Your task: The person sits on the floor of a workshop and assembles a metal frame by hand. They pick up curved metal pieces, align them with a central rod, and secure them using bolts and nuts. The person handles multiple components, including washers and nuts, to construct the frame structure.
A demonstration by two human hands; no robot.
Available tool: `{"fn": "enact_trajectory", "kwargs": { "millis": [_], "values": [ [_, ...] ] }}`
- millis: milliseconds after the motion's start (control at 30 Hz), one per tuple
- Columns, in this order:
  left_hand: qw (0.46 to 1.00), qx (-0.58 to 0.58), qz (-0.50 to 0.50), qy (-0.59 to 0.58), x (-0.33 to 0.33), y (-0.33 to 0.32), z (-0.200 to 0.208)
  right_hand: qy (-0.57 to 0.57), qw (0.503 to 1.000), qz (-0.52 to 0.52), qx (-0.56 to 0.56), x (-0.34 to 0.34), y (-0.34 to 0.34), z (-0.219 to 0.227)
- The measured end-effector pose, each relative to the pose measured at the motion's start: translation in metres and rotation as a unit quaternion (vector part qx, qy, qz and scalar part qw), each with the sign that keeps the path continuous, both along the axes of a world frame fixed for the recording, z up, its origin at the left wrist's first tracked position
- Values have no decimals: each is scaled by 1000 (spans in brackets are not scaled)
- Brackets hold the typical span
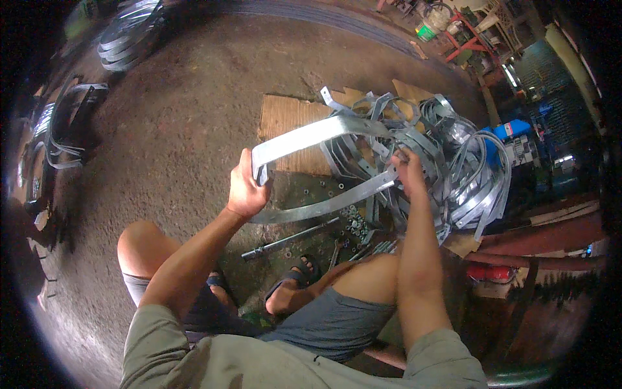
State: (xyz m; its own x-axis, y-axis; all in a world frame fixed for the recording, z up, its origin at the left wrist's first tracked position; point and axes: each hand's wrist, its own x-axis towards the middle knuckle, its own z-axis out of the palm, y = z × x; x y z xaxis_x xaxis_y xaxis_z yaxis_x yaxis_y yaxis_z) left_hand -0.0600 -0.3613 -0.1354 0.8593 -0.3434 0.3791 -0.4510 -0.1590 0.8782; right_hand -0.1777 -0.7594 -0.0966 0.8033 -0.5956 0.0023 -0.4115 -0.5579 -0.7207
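Observation:
A bent galvanized metal strap clamp (311,135) is held up in front of me, its upper and lower curved bands spanning between my hands. My left hand (248,189) is closed round the flanged left end. At the other end, my right hand (408,172) is closed by the lower band's tip, its fingertips near the joint; exactly what they pinch is partly hidden. Just beyond my right hand lies a big tangled pile of similar metal straps (463,152). Flattened cardboard (282,117) shows behind the clamp.
On the floor below the clamp lie a long metal rod (291,238), loose nuts (356,223) and a wrench (335,254). Stacked bands (126,48) and curved strips (61,136) stand at the left. A blue machine part (512,129) and a red cylinder (490,272) are at the right.

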Motion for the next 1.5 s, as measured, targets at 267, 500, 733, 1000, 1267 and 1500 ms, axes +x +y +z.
{"fn": "enact_trajectory", "kwargs": {
  "millis": [267, 500, 733, 1000, 1267, 1500],
  "values": [
    [999, -14, 0, 32, -3, -7, -5, 14, 995, -94, 29, -2, -7, -14],
    [999, -18, 32, -29, 3, -7, -14, -17, 996, -73, 47, 0, -14, -15],
    [999, -8, 24, 24, 10, 3, -4, -33, 983, -90, 156, 8, 19, 11],
    [1000, -16, 20, 9, 11, -1, -2, -46, 954, -75, 288, 1, 12, 5],
    [999, 2, 44, -7, 18, 1, -16, -62, 900, -15, 432, -14, 9, -42],
    [996, -15, 64, -56, 32, 12, -29, -200, 858, 24, 472, 8, 35, -37]
  ]
}}
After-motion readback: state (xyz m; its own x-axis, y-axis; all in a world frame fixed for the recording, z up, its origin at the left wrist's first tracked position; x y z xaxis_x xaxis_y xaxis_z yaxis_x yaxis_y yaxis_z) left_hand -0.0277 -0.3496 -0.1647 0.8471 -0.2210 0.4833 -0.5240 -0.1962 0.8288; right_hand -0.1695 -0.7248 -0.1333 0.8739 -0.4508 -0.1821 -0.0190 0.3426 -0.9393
